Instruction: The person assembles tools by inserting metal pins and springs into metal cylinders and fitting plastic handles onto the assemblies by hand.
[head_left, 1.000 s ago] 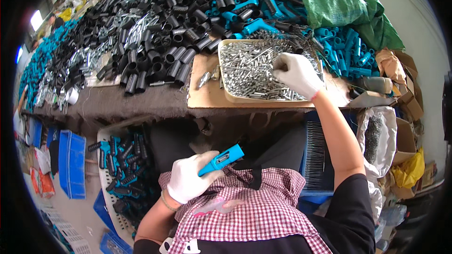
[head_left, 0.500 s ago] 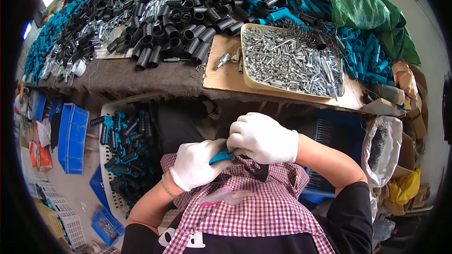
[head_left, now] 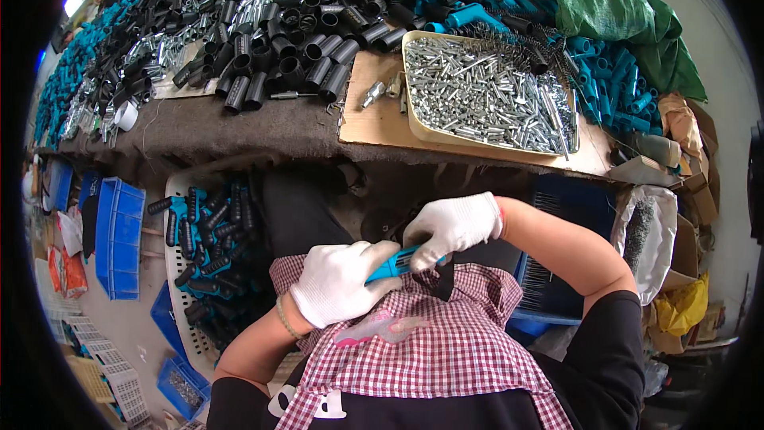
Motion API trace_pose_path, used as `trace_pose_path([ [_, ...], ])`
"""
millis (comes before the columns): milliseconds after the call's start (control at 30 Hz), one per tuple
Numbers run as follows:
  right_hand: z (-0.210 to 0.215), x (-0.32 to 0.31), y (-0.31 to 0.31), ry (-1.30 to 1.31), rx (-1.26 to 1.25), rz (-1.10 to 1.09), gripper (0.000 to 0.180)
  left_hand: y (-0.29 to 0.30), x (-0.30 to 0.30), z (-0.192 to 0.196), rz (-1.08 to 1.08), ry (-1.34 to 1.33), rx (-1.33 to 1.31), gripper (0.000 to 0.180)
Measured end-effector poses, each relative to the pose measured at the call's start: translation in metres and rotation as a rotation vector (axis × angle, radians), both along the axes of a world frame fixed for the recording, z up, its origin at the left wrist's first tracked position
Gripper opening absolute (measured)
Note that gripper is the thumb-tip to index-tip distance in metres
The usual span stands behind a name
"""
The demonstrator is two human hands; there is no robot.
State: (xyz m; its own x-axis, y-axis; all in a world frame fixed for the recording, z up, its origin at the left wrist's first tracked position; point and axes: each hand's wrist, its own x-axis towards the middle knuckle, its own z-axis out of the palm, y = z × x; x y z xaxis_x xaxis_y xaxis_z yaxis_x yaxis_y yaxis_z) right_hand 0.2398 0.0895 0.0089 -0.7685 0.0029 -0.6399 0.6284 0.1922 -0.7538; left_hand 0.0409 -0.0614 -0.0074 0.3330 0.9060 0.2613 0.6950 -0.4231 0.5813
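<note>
Above my lap, a teal plastic tool handle [head_left: 387, 267] with dark slots on its upper side lies across both gloved hands. My left hand [head_left: 337, 283], in a white knit glove, is closed around its left end. On the right end, the thumb and bent fingers of my right hand [head_left: 455, 228], gloved the same way, pinch the handle. Its far tip is hidden under those fingers. A black piece [head_left: 443, 281] hangs just below my right hand, against the checkered apron [head_left: 430, 350]; I cannot tell what it is.
Ahead is a bench edge [head_left: 255, 127]. On it stand a cream tray [head_left: 412, 123] of small metal pins, heaped black sleeves [head_left: 318, 48] and teal housings [head_left: 613, 84]. At my left is a white basket [head_left: 173, 271] of teal-and-black handles; a blue bin [head_left: 549, 314] is at right.
My right hand has shifted right and slightly down, its fingers opening from a tight curl to a pinch. More of the teal handle and its slots now shows.
</note>
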Motion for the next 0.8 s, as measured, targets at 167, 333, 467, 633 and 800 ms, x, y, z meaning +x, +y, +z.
trace_pose_path([
  [167, -0.004, 0.003, -0.023, 0.130, 0.212, -0.165, 0.051, 0.002, -0.006, 0.008, -0.012, 0.037, -0.013, 0.038],
  [333, -0.005, -0.006, -0.047, 0.255, 0.731, -0.170, 0.069, 0.012, -0.013, 0.002, -0.061, 0.054, 0.016, 0.041],
  [467, 0.022, -0.002, -0.016, 0.492, 1.031, -0.426, 0.040, 0.018, -0.012, 0.001, 0.066, 0.020, 0.053, 0.044],
  [633, 0.025, 0.024, 0.058, 0.300, 1.624, -0.704, 0.019, 0.017, -0.007, 0.003, 0.156, -0.157, 0.009, 0.048],
  [800, 0.010, 0.017, 0.077, 0.171, 1.579, -0.724, 0.023, 0.021, 0.001, 0.001, 0.135, -0.167, 0.025, 0.049],
])
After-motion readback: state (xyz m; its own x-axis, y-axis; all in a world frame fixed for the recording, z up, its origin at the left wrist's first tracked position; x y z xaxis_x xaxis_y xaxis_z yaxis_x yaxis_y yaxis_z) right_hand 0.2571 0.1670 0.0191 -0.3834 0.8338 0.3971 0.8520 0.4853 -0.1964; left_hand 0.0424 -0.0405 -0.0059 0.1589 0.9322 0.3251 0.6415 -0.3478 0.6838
